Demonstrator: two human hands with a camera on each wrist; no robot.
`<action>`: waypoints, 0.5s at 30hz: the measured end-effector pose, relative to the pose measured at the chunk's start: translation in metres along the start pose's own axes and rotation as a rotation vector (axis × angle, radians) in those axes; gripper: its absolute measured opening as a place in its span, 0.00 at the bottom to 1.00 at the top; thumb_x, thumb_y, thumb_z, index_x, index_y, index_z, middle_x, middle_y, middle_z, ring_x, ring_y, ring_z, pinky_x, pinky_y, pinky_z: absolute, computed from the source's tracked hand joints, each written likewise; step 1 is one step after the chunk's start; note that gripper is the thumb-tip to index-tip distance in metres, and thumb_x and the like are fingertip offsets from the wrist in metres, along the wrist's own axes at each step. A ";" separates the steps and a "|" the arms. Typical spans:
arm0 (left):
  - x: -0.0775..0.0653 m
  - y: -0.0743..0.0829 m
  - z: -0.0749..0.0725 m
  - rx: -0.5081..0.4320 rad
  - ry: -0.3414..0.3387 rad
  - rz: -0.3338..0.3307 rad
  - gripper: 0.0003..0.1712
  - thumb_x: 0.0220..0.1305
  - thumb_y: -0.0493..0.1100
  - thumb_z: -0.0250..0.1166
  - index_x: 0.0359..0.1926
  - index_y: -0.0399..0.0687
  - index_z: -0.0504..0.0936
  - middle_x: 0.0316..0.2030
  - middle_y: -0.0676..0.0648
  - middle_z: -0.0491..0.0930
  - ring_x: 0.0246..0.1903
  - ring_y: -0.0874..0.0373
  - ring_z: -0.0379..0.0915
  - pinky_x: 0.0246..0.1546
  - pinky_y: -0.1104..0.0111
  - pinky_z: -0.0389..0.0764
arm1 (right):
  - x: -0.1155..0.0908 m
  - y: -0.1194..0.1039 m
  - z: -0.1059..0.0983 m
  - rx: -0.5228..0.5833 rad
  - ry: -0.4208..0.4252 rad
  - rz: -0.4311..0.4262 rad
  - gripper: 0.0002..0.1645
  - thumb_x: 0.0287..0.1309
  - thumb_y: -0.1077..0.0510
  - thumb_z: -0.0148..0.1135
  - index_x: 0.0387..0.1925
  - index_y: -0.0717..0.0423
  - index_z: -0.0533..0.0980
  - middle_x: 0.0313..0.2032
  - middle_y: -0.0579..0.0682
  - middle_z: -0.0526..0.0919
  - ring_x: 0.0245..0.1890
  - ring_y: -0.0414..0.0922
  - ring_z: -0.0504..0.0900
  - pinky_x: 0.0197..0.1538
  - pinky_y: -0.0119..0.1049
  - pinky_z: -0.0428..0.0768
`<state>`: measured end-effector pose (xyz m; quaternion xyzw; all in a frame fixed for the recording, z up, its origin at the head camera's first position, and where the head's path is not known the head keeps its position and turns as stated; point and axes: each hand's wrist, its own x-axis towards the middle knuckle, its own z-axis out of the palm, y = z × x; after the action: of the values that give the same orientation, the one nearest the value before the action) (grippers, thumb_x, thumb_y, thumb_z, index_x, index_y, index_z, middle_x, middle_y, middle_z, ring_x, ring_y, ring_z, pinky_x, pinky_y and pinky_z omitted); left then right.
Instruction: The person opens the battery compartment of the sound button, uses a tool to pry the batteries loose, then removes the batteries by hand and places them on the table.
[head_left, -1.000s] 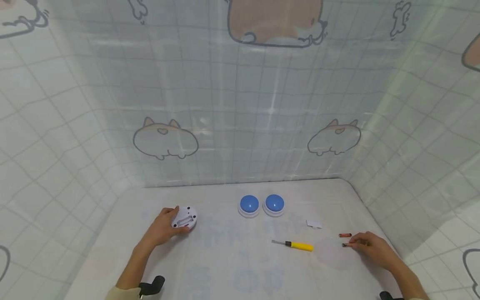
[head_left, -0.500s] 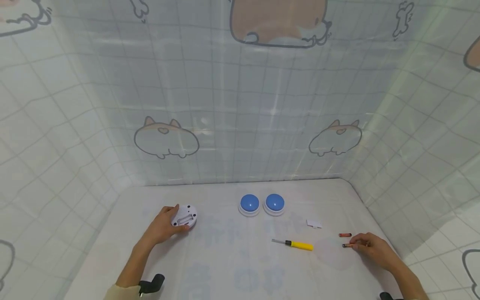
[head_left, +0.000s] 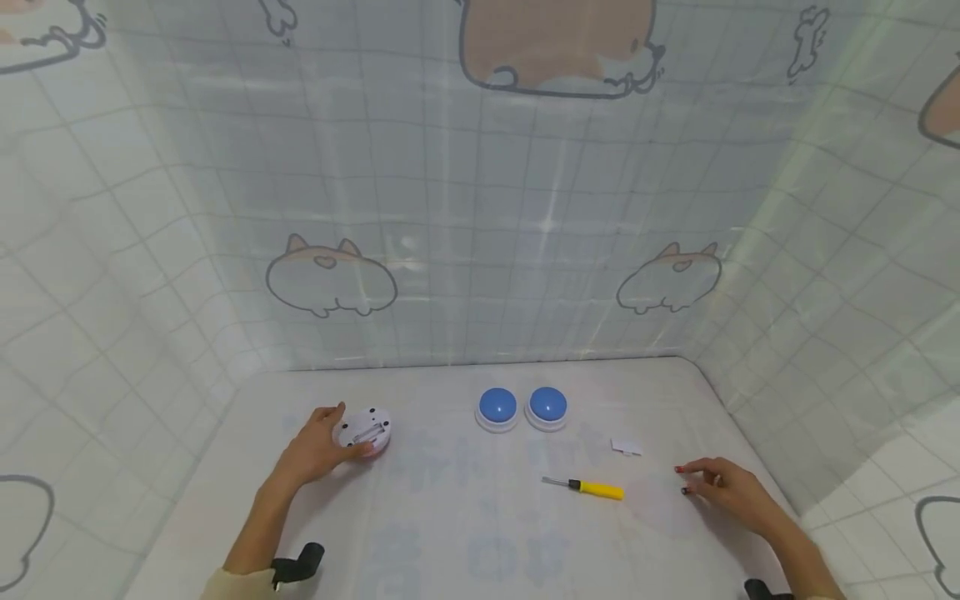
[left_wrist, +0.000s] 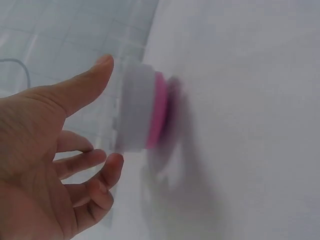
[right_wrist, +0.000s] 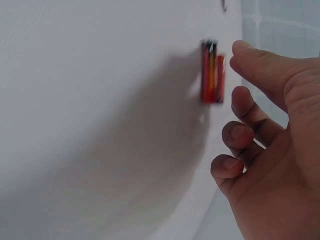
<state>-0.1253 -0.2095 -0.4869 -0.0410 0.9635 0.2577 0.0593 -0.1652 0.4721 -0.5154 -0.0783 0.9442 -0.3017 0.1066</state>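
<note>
A round white push button (head_left: pixel 374 425) lies upside down at the left, its battery slot facing up. Its pink top (left_wrist: pixel 158 110) shows against the table in the left wrist view. Around its left side is my left hand (head_left: pixel 313 448), thumb and fingers spread and curved loosely, a small gap showing at the thumb. On the right, two red-and-black batteries lie side by side: one battery (right_wrist: pixel 207 75) and a second battery (right_wrist: pixel 220 82). My right hand (head_left: pixel 731 493) hovers beside them with bent, parted fingers and nothing between them.
A yellow-handled screwdriver (head_left: pixel 600 490) lies at centre right. Behind it sits a small white battery cover (head_left: pixel 626 447). Two blue-domed push buttons, one button (head_left: pixel 498 406) and its neighbour (head_left: pixel 548 405), stand at the back middle. Patterned curtain walls (head_left: pixel 480 283) enclose the table.
My left hand has loosened from the push button and drawn slightly left. My right hand has let go of the near battery, and its fingers have spread and shifted left over both batteries.
</note>
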 end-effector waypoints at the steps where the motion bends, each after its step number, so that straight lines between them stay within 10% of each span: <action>1: 0.000 0.001 -0.003 0.007 0.011 0.004 0.65 0.54 0.71 0.70 0.74 0.27 0.56 0.68 0.23 0.59 0.62 0.26 0.64 0.56 0.35 0.69 | 0.002 -0.007 0.002 -0.003 -0.001 -0.001 0.17 0.62 0.49 0.69 0.50 0.50 0.84 0.36 0.45 0.79 0.31 0.37 0.73 0.32 0.32 0.73; 8: -0.004 0.044 -0.009 0.018 0.101 0.055 0.58 0.59 0.64 0.71 0.75 0.32 0.56 0.70 0.28 0.59 0.57 0.30 0.73 0.50 0.39 0.75 | 0.026 -0.053 0.023 -0.014 -0.029 0.000 0.18 0.63 0.48 0.69 0.50 0.53 0.82 0.36 0.46 0.78 0.30 0.41 0.72 0.29 0.33 0.73; 15: -0.003 0.110 0.026 0.015 0.093 0.185 0.55 0.56 0.65 0.72 0.76 0.45 0.62 0.70 0.41 0.65 0.36 0.57 0.79 0.36 0.59 0.81 | 0.054 -0.110 0.061 0.051 -0.044 -0.047 0.17 0.62 0.49 0.70 0.50 0.49 0.83 0.36 0.43 0.80 0.33 0.43 0.73 0.33 0.34 0.73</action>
<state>-0.1319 -0.1008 -0.4549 0.0368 0.9669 0.2524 -0.0094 -0.1928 0.3388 -0.5076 -0.1043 0.9315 -0.3266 0.1220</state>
